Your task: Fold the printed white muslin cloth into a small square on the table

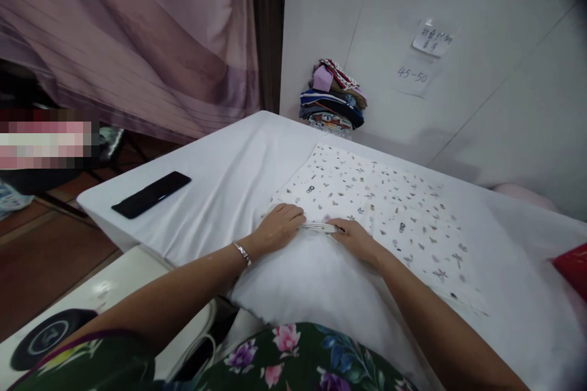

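A white pillowcase (pixel 389 208) printed with small grey motifs lies flat on the white-covered table (pixel 229 177). A plump white pillow insert (pixel 316 281) sits at its near open end, partly tucked in. My left hand (pixel 277 227), with a silver bracelet at the wrist, has its fingers curled on the case's open edge. My right hand (pixel 355 238) grips the same striped edge (pixel 321 227) just beside it. Both hands are closed on the fabric rim.
A black phone (pixel 151 194) lies on the table's left corner. A stack of folded colourful fabrics (pixel 332 98) stands against the back wall, below paper notes (pixel 431 40). A red item (pixel 573 266) is at the right edge. A purple curtain (pixel 137 36) hangs at left.
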`<state>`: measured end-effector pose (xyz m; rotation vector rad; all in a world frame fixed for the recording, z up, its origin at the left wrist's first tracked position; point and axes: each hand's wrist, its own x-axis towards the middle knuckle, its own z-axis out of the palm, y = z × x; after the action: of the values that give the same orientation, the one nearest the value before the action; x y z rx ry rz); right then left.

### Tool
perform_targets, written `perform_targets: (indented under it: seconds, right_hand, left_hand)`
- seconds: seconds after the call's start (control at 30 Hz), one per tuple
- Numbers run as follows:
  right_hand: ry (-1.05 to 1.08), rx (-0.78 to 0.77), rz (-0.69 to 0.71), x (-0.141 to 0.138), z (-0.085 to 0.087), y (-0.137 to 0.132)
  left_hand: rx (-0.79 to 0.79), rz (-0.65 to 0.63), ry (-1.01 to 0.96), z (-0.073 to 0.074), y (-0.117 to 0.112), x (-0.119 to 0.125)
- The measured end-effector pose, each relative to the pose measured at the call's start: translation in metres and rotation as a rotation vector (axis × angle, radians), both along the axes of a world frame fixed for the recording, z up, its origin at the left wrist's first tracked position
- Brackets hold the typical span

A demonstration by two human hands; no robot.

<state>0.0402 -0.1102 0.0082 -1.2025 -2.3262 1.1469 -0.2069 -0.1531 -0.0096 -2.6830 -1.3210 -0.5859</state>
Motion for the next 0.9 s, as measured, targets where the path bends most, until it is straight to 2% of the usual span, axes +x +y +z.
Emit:
perform_targets:
  seconds: [0.13,0.23,0.37,0.47,0.53,0.63,0.9]
  right_hand:
    - [-0.011,-0.012,-0.002,0.000,0.002,0.001]
    - [-0.035,0.068,0.034,-0.002,0.001,-0.002]
    - [-0.203,0.370,0.074,-0.007,-0.009,-0.017]
    - [-0.370,0.630,0.060,-0.007,-0.024,-0.030]
    - [-0.387,0.775,0.045,0.000,-0.034,-0.035]
    - [-0.357,0.909,-0.007,0.025,-0.044,-0.041]
    - [-0.364,1.019,-0.223,0.128,-0.047,-0.058]
  left_hand:
    - [0.030,-0.014,0.068,-0.004,0.009,0.005]
    - [0.046,-0.031,0.114,-0.008,0.013,0.006]
    - [0.067,-0.027,0.137,-0.011,0.016,0.005]
    - [0.105,-0.049,0.117,-0.010,0.019,0.003]
    - [0.134,-0.065,0.102,-0.009,0.022,0.002]
    - [0.145,-0.059,0.082,-0.007,0.023,0.000]
    - [0.186,-0.035,-0.039,0.006,0.028,-0.002]
